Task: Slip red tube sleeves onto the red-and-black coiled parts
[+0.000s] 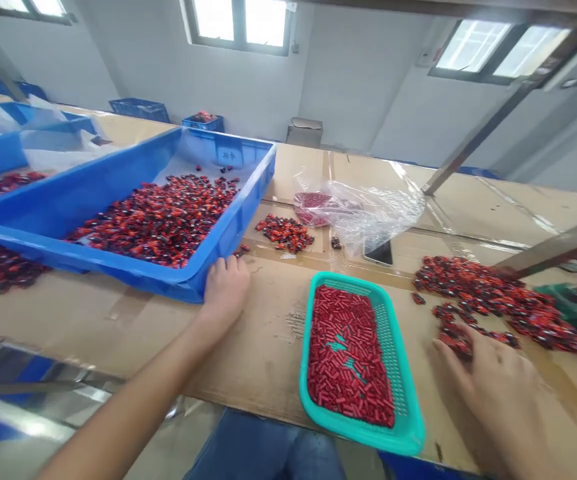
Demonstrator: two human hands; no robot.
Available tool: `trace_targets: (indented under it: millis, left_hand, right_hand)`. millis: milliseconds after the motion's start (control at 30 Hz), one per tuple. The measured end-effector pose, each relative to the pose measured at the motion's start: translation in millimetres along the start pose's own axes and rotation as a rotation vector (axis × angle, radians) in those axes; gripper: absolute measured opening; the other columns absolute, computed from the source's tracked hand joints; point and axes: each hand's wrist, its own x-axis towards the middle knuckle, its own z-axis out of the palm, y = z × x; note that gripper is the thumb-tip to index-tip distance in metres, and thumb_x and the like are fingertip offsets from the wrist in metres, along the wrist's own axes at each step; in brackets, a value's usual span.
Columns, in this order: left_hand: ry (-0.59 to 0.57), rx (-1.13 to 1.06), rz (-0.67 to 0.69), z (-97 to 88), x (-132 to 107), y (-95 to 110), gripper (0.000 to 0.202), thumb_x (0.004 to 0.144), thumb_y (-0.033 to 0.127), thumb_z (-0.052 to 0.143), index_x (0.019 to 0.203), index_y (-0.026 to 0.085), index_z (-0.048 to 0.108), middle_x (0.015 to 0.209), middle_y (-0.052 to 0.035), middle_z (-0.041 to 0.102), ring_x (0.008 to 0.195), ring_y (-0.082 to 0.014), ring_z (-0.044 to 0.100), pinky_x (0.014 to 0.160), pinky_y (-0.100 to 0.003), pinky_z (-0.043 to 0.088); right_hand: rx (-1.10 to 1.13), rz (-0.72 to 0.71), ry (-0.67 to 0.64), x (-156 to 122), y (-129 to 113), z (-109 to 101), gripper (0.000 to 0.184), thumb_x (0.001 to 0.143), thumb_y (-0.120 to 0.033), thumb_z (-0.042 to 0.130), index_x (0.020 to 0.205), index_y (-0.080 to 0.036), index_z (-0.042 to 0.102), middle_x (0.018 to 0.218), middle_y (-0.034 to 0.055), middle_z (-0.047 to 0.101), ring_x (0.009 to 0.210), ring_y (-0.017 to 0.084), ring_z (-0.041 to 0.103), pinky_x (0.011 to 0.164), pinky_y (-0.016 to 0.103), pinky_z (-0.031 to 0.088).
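My left hand (227, 287) rests on the cardboard against the near right corner of a blue plastic tray (133, 277). Its fingers are curled, and what they hold, if anything, is hidden. A few small red-and-black pieces (242, 250) lie just past its fingertips. On the right, my right hand (498, 380) curves its thumb and fingers around some small red-and-black pieces (455, 340) at the near edge of a larger pile (498, 293). Between my hands stands a green plastic basket (402, 373) with many short dark-red tubes (345, 347) in it.
Red-and-black pieces (158, 217) fill much of the blue tray. Behind the basket lie another small heap (285, 232), a clear plastic bag (373, 207) with red bits and a phone (379, 253). A metal post (483, 137) rises at the right.
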Motion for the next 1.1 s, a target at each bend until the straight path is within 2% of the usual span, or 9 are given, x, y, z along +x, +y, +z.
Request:
trace_targets:
  millis: [133,200,300,400,500,700,833,967,1100]
  left_hand:
    - [0.008,-0.094,0.079,-6.8,-4,4,0.019,0.103,0.018,0.052,0.093,0.012,0.068,0.086,-0.0082,0.066,0.085,-0.0248,0.065,0.077,-0.04,0.053]
    - [0.026,-0.172,0.132,-10.6,-7,5,0.026,0.101,0.015,0.044,0.102,0.009,0.07,0.087,-0.014,0.066,0.084,-0.0298,0.066,0.073,-0.042,0.051]
    - [0.047,-0.318,0.235,-21.3,-17,9,0.033,0.102,0.022,0.043,0.124,0.011,0.066,0.1,-0.0136,0.067,0.088,-0.0276,0.069,0.074,-0.037,0.055]
    - [0.045,-0.549,0.31,-39.0,-35,19,0.027,0.105,0.025,0.048,0.125,0.019,0.064,0.102,-0.0053,0.065,0.088,-0.018,0.07,0.079,-0.028,0.058]
    - [0.041,-0.888,0.264,-56.8,-58,33,0.017,0.102,0.017,0.057,0.116,0.023,0.064,0.104,-0.0023,0.065,0.093,-0.0142,0.069,0.083,-0.023,0.059]
    - [-0.038,-1.256,0.166,-79.7,-97,55,0.025,0.096,0.009,0.067,0.112,0.028,0.064,0.101,0.0027,0.072,0.096,-0.012,0.072,0.086,-0.018,0.061]
    - [-0.04,-1.266,0.136,-90.4,-108,63,0.026,0.095,0.008,0.068,0.112,0.028,0.063,0.1,0.0036,0.072,0.092,-0.0103,0.073,0.083,-0.015,0.061]
    - [0.035,-1.168,0.177,-98.3,-108,68,0.024,0.095,0.012,0.072,0.113,0.024,0.063,0.097,0.0034,0.073,0.087,-0.0086,0.073,0.083,-0.012,0.058]
    - [0.081,-1.065,0.293,-104.4,-108,73,0.023,0.097,0.005,0.064,0.116,0.018,0.063,0.094,-0.0002,0.074,0.085,-0.0109,0.07,0.081,-0.017,0.057]
  right_hand:
    - [0.094,-0.228,-0.08,-5,-54,-13,0.034,0.109,-0.046,0.043,0.116,-0.024,0.066,0.104,0.0115,0.073,0.099,0.028,0.07,0.086,0.044,0.057]
    - [0.213,-0.417,-0.299,-5,-82,-20,0.027,0.111,-0.035,0.043,0.116,-0.025,0.068,0.103,0.0082,0.076,0.096,0.024,0.072,0.081,0.038,0.059]
    - [0.253,-0.534,-0.454,-3,-112,-25,0.023,0.109,-0.032,0.049,0.11,-0.025,0.07,0.093,0.0043,0.077,0.083,0.025,0.072,0.071,0.039,0.058]
    - [0.225,-0.551,-0.496,-2,-125,-20,0.028,0.109,-0.028,0.048,0.092,-0.025,0.069,0.081,0.0025,0.073,0.071,0.024,0.069,0.063,0.039,0.053]
    - [0.246,-0.54,-0.525,-3,-127,-15,0.033,0.107,-0.019,0.047,0.079,-0.024,0.064,0.078,0.0018,0.071,0.068,0.021,0.066,0.063,0.037,0.051]
    - [0.394,-0.416,-0.574,-5,-121,-17,0.012,0.101,-0.011,0.06,0.099,-0.021,0.065,0.091,0.0026,0.075,0.084,0.02,0.071,0.073,0.032,0.058]
    - [0.563,-0.303,-0.571,-4,-122,-19,0.013,0.103,-0.014,0.059,0.097,-0.022,0.066,0.091,0.0028,0.074,0.085,0.02,0.071,0.075,0.033,0.058]
    - [0.794,-0.231,-0.423,-3,-138,-35,0.009,0.102,-0.015,0.062,0.101,-0.024,0.064,0.09,0.0003,0.071,0.083,0.016,0.069,0.072,0.027,0.058]
    - [0.987,-0.331,-0.287,-1,-158,-53,0.015,0.099,-0.01,0.065,0.107,-0.023,0.063,0.092,-0.0002,0.074,0.086,0.014,0.072,0.08,0.024,0.06]
